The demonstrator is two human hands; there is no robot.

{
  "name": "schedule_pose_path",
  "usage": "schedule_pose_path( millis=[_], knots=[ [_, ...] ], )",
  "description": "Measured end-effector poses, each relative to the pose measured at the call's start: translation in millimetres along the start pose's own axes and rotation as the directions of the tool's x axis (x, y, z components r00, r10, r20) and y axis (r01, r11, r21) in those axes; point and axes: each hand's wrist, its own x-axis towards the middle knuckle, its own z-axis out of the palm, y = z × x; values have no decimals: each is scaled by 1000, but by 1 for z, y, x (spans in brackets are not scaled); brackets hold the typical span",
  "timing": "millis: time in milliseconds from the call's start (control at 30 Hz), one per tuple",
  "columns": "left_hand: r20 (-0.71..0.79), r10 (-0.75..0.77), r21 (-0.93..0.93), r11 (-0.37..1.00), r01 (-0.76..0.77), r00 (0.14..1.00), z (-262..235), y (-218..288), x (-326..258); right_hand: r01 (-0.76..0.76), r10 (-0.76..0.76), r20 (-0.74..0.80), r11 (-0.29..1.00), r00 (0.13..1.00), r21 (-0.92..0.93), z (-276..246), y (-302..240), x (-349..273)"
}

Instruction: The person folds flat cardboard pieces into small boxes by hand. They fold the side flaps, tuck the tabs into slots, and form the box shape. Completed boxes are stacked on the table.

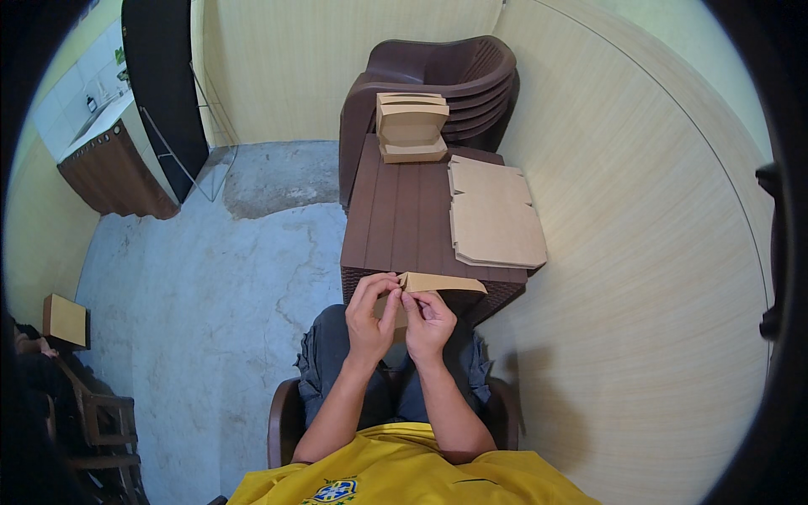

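Above my lap, at the near edge of the brown table [370,227], I hold a partly folded cardboard box [446,284]. My left hand [370,316] is closed on its left corner, fingers bent over the edge. Close beside it, my right hand [428,324] pinches the same corner with thumb and fingers. One flap of the box stretches out to the right past my right hand. Much of the box is hidden behind my hands.
Flat cardboard blanks [497,215] lie stacked on the table's right side. Folded open boxes [411,128] stand at its far end, before stacked brown chairs [446,67]. A wood-panelled wall [640,210] runs along the right. At far left, a person sits near another box [66,320].
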Motion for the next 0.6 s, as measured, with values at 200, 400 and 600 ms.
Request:
schedule_pose_path(
  millis=[200,400,600],
  knots=[
    [25,-33,-32,999,34,999,0,-3,0,23,-23,0,999,1000,-36,0,1,0],
    [103,8,22,1000,-10,995,-7,-12,3,16,-13,26,993,1000,-115,-3,-2,-2],
    [181,-99,-82,990,116,978,-14,-20,7,85,-69,82,974,994,-211,-5,-6,-2]
  ],
)
